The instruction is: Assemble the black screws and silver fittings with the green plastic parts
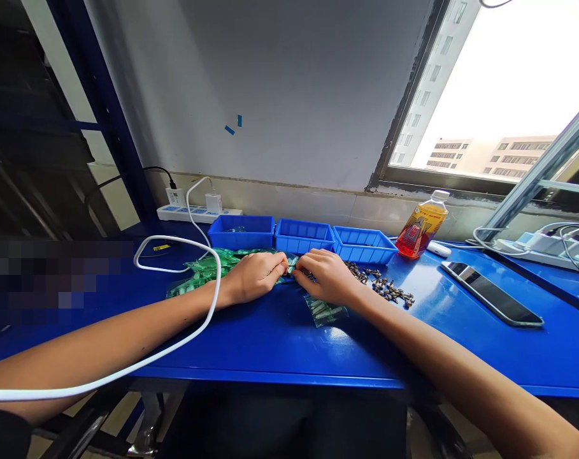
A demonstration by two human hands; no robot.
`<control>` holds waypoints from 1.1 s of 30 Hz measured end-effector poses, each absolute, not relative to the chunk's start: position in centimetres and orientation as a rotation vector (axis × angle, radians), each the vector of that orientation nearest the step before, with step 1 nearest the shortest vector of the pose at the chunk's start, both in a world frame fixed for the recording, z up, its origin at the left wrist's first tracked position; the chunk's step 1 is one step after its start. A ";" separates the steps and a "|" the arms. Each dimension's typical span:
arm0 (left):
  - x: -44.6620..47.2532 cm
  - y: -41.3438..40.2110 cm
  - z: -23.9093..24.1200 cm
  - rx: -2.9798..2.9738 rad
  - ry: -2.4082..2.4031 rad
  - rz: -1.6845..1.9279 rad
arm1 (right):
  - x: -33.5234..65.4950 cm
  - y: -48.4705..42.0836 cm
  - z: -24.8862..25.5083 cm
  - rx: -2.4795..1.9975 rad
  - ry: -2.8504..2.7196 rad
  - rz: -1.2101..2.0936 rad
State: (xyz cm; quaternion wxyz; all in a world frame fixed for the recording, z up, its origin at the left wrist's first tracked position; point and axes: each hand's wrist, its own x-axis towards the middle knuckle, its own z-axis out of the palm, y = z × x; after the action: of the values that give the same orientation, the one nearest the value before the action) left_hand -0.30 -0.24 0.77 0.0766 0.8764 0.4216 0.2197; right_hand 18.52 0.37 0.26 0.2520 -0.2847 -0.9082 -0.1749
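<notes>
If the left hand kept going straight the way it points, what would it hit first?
Most likely the right hand: its fingers almost meet those of the left hand over the green packets. A packet pinched between them may come first; too small to tell.

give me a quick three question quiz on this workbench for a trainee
1. True or false: the metal screws lie on the table to the right of the right hand.
2. How many blue bins stand in a row behind the hands? A two, B three, C five.
3. What lies across the left arm near the wrist?

Key: 1 true; 2 B; 3 the white cable.
</notes>
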 end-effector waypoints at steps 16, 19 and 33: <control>-0.4 0.4 0.1 2.726 1.186 0.659 | 18.7 0.8 0.0 -0.731 -2.429 -0.503; -0.4 0.2 0.2 2.702 1.173 0.689 | 18.8 0.8 -0.1 -0.741 -2.423 -0.512; -0.5 -0.1 0.5 2.709 1.170 0.697 | 18.6 0.3 0.2 -0.706 -2.380 -0.496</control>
State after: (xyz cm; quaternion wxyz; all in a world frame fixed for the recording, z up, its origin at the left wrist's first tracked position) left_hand -0.46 -0.08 0.55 0.0545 0.8922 0.3852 0.2296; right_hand 18.59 0.29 0.18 0.3003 -0.2661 -0.8967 -0.1869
